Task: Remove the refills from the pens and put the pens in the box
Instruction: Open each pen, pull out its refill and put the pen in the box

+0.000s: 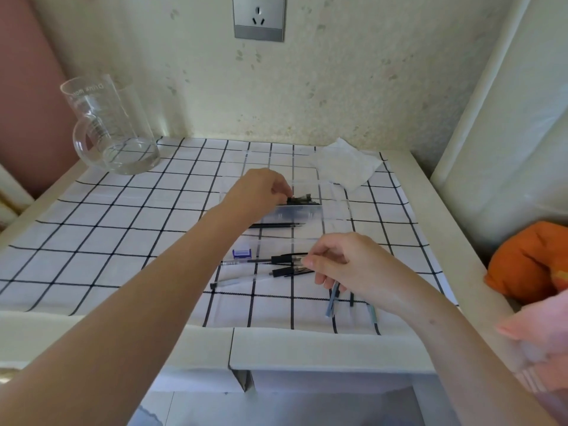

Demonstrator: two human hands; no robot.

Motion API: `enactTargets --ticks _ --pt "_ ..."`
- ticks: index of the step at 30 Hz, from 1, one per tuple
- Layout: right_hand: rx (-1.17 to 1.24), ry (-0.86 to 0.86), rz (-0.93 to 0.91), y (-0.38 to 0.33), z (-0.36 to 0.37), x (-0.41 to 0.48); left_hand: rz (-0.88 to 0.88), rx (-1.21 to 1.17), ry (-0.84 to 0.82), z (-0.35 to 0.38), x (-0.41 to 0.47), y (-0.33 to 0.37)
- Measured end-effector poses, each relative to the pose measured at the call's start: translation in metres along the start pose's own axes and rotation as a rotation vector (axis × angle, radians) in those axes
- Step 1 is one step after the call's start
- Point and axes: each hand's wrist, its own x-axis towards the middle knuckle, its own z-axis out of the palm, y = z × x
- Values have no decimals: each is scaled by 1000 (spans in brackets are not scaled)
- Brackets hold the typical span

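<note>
A clear plastic box point(335, 192) stands on the checked cloth and holds several dark pens point(304, 199). My left hand point(261, 189) reaches over the box's left side, its fingertips pinching a dark pen at the box's near edge. Two black refills point(276, 225) lie on the cloth just in front of the box. My right hand point(341, 265) pinches the end of a black-capped pen point(285, 258) that lies on the cloth. A blue pen point(333, 299) sticks out from under that hand. More pens lie beside it: a black-capped one point(290, 271) and a pale one point(236, 282).
A glass jug point(113, 130) stands at the back left, and a crumpled tissue point(347, 166) lies at the back right. A small blue and white piece point(242, 253) sits left of the pens. Another bluish pen point(373, 315) lies near the front edge. An orange cushion point(528, 259) rests to the right.
</note>
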Motion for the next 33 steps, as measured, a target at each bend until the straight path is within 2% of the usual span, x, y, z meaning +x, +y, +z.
enactTargets --ticks 4,8,11,15,21,29,33 --pt "-32 -6 -11 5 -1 -1 5 -47 55 -5 -12 1" --pt "-136 64 -29 11 -2 1 27 -167 154 -13 -52 7" --pt "-167 84 -41 12 -2 2 34 -215 125 -8 -88 14" --pt "-186 75 -59 11 0 4 2 -29 20 14 -119 11" --pt "-225 75 -68 11 1 3 53 184 37 32 -122 -3" --pt "-336 35 -137 7 8 6 86 82 41 38 -119 3" --pt "-311 118 -143 2 4 3 148 20 68 30 -119 5"
